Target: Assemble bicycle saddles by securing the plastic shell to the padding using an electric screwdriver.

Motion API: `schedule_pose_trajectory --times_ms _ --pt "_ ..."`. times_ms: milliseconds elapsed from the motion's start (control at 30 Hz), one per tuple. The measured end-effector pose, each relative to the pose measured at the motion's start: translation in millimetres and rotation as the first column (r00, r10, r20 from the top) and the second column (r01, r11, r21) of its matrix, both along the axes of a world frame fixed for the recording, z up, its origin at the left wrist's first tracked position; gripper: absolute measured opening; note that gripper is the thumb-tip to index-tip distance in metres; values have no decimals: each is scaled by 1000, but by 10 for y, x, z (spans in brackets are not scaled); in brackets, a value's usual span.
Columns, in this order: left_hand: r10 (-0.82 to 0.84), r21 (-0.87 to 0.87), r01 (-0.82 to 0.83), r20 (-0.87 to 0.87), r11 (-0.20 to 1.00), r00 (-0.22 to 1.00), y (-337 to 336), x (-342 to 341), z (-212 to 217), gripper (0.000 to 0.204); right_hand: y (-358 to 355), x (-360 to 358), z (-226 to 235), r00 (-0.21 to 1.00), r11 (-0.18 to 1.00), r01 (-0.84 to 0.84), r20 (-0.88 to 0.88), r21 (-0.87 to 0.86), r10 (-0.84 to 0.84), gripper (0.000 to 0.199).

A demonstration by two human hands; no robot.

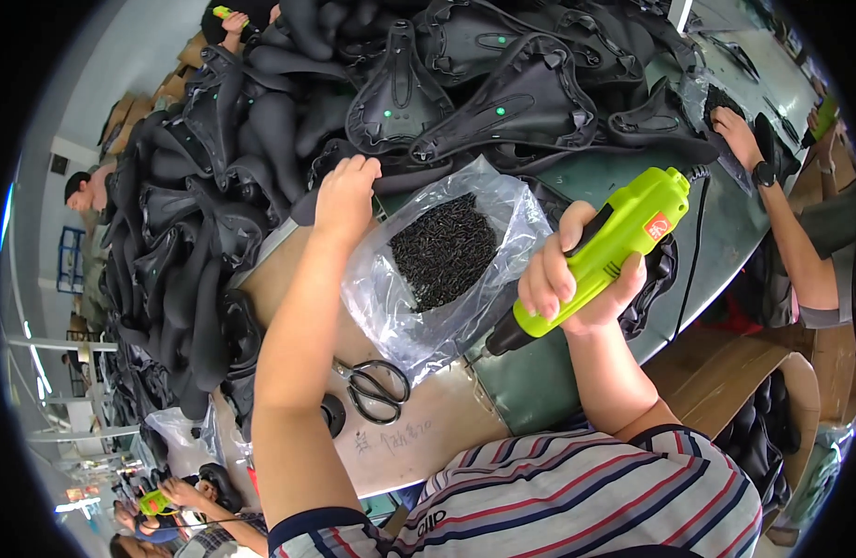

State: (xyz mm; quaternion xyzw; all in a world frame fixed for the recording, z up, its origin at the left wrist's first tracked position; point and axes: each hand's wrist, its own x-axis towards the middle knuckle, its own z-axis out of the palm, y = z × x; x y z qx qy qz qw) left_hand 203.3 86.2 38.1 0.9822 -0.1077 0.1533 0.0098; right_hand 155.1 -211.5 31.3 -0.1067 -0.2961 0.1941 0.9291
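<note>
Left hand [347, 193] curls on a saddle [412, 178], grip unclear; right hand [595, 309] grasps a driver [631, 221]; between them, a bag [380, 321] of screws [444, 251].

Cannot tell the contents, if any, of the left grip [348, 193]. Cannot make out single black pieces [444, 251] in the bag [380, 321]: too small. Cannot see the saddle heap [396, 102] whole, cut off by the top edge.

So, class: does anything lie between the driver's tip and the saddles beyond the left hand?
Yes: in this view, the clear bag of small black parts lies between the tip of the driver and those saddles. Passing over the bag looks possible.
</note>
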Motion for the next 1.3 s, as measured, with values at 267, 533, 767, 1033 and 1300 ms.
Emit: schedule_pose_trajectory --times_ms 267,533,767,1033,1300 --pt "-204 -29 213 178 977 963 -168 -430 985 26 -132 15 65 997 998 58 55 -3 -58 57" --pt "-564 244 517 194 820 803 -451 -1779 1126 16 -643 210 6 889 884 449 168 -131 -426 58" --pt "-655 -86 652 -8 753 755 -622 -2627 129 12 -1125 105 164 831 829 553 121 -83 -542 59" --pt "194 -367 -167 40 915 980 -518 -3111 103 36 -959 -136 240 899 902 431 104 -40 -425 60" --pt "597 -337 -695 -356 635 719 638 -4547 -411 78 -580 -189 338 950 968 250 191 11 -247 65"
